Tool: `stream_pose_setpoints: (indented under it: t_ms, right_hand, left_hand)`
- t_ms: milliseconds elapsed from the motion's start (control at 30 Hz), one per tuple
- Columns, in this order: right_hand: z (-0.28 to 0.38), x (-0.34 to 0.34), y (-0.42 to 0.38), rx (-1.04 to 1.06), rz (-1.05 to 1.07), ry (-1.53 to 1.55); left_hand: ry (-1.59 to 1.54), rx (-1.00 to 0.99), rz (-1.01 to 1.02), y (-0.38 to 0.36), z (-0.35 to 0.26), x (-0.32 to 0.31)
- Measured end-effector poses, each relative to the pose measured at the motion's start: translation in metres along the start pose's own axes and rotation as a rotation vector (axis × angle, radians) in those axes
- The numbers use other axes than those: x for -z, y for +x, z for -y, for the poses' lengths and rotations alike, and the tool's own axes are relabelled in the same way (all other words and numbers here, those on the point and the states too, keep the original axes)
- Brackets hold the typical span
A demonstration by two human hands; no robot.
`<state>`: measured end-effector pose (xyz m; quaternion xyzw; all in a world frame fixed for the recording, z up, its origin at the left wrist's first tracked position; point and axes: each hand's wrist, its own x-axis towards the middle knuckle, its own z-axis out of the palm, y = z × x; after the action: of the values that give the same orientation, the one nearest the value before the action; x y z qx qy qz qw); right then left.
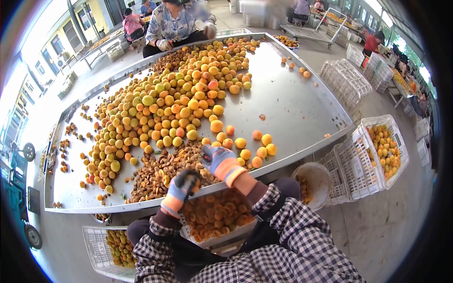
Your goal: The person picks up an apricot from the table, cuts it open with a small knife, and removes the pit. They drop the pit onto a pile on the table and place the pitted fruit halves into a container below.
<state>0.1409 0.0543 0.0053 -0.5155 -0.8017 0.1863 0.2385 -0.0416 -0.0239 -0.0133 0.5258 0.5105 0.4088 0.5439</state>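
Observation:
My left hand (181,185), in a grey and orange glove with dark fingers, is curled at the near edge of the metal table (302,113). Its fingers are bent inward over a heap of brown apricot pits (153,177). My right hand (219,159), gloved alike, is just to the right and farther in, its fingers bent down at the pit heap's right side. What either hand grips I cannot make out. Beyond both hands spreads a big pile of whole apricots (155,106). A few loose apricots (262,152) lie right of my right hand.
Below the table edge, a crate of split apricots (219,212) sits between my knees. A white bucket (321,181) and a crate of apricots (384,146) stand at right, another crate (96,250) at lower left. Across the table sits a gloved person (174,26).

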Motion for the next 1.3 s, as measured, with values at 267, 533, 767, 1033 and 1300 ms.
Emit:
stream_pose_setpoints:
  t_ms: [267, 533, 767, 1033, 1300]
  right_hand:
    - [-0.055, 0.014, 0.055, -0.262, -0.094, 0.044]
    - [-0.071, 0.003, 0.113, -0.363, 0.211, -0.314]
    - [-0.076, 0.009, 0.091, -0.118, -0.032, -0.003]
    - [0.021, 0.0, 0.01, 0.279, -0.195, 0.612]
    - [0.024, 0.021, -0.014, 0.359, -0.07, 0.347]
  left_hand:
    - [0.511, -0.084, 0.449, -0.036, 0.009, -0.041]
    - [0.922, -0.003, 0.502, -0.034, 0.029, -0.043]
    - [0.452, -0.64, 0.076, -0.029, -0.007, -0.031]
    - [-0.488, -0.394, -0.168, 0.021, -0.017, -0.013]
    - [0.027, -0.52, -0.394, 0.028, -0.016, 0.014]
